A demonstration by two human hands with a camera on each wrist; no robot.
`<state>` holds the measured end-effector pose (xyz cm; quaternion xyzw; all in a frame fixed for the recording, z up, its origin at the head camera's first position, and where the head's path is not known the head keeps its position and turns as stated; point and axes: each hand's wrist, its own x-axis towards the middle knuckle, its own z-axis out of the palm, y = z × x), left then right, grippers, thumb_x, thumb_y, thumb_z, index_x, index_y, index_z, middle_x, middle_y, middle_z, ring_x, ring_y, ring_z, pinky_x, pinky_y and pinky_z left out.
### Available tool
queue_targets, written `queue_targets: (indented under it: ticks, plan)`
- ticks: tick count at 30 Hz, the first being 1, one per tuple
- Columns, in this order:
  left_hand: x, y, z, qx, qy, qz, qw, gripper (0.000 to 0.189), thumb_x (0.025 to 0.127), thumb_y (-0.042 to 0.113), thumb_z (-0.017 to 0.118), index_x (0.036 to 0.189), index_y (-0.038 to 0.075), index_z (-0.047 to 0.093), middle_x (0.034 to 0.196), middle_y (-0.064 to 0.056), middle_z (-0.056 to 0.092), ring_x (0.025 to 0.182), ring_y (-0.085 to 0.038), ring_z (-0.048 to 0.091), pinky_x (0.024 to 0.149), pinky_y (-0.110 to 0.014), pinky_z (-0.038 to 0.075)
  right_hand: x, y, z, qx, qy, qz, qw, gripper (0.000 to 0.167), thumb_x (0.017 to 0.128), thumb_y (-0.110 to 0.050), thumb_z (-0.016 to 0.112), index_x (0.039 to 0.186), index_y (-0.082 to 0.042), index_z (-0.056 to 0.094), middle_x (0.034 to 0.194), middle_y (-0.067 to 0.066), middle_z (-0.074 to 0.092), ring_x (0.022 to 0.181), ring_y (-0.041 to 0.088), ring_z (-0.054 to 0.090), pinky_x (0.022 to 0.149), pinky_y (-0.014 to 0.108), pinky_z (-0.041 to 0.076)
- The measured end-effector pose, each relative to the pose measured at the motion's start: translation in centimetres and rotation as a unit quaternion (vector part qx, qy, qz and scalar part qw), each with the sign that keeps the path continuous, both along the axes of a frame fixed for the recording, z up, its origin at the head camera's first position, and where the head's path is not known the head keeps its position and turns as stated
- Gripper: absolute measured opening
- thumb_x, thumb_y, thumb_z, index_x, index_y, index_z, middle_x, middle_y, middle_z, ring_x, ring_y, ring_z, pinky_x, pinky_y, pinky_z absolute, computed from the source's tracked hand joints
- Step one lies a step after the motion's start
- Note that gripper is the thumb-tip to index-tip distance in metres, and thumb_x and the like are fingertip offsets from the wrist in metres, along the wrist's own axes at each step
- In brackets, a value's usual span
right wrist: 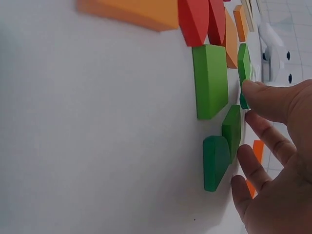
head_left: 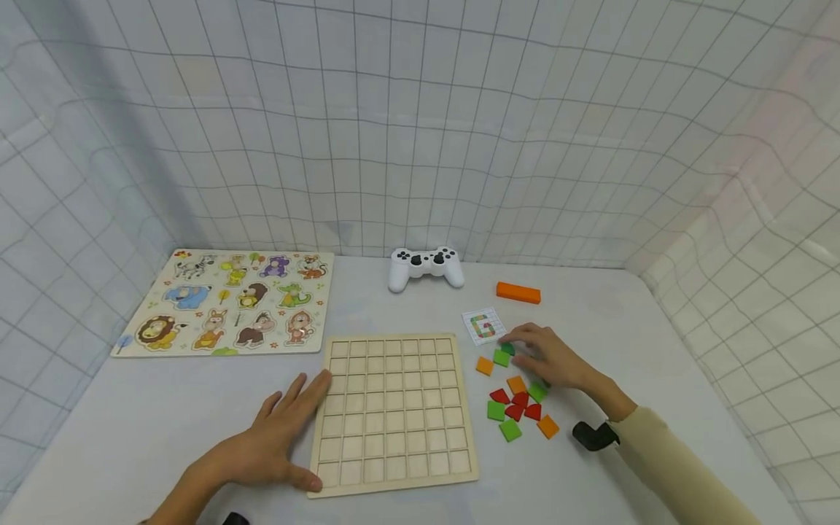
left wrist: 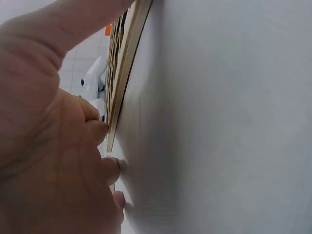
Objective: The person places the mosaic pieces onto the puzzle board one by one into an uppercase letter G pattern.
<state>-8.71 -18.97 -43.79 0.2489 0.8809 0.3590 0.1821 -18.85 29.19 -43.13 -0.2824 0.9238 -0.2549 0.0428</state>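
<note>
My left hand rests with spread fingers against the left side of a wooden grid board; its thumb is at the lower left corner and the index fingertip on the left rim. To the right of the board, my right hand pinches a small dark green rounded tile between thumb and index finger, low at the table. In the right wrist view the thumb partly covers that tile, and the other fingers are loosely bent. A light green square tile lies beside it.
Several loose tiles lie below my right hand, among them a red tile and an orange square. A pattern card, an orange block and a white game controller lie farther back. An animal puzzle board lies back left.
</note>
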Motion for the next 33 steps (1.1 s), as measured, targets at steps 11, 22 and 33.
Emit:
queue_targets:
  ticks: [11,22,33]
  plan:
    - [0.3,-0.3,0.0,-0.034,0.008,0.001,0.9994,0.139,0.060,0.063,0.084,0.162,0.012,0.006,0.169,-0.016,0.005,0.152,-0.050,-0.006,0.113,-0.072,-0.003,-0.7,-0.3,-0.2,-0.008,-0.031,-0.017,0.9993,0.026,0.092,-0.012,0.072,0.118,-0.014,0.070,0.124,0.007,0.063,0.111,0.027,0.055,0.099,0.051,0.046]
    - [-0.3,0.0,-0.2,-0.091,0.054,-0.020,0.9942,0.139,0.059,0.074,0.078,0.162,0.010,0.009,0.169,-0.014,0.008,0.151,-0.050,0.004,0.113,-0.072,0.012,-1.1,-0.1,0.3,-0.003,-0.034,-0.051,0.9981,0.022,0.090,-0.011,0.074,0.112,-0.012,0.073,0.108,0.001,0.069,0.090,0.015,0.056,0.083,0.030,0.051]
    - [-0.6,0.7,0.6,-0.166,0.061,-0.002,0.9843,0.149,0.047,0.079,0.079,0.162,0.011,0.011,0.168,-0.016,0.011,0.150,-0.051,0.006,0.111,-0.079,0.007,-1.1,0.1,0.4,-0.012,-0.060,-0.078,0.9951,0.021,0.089,-0.014,0.075,0.111,-0.013,0.074,0.095,-0.003,0.066,0.087,0.015,0.057,0.083,0.031,0.051]
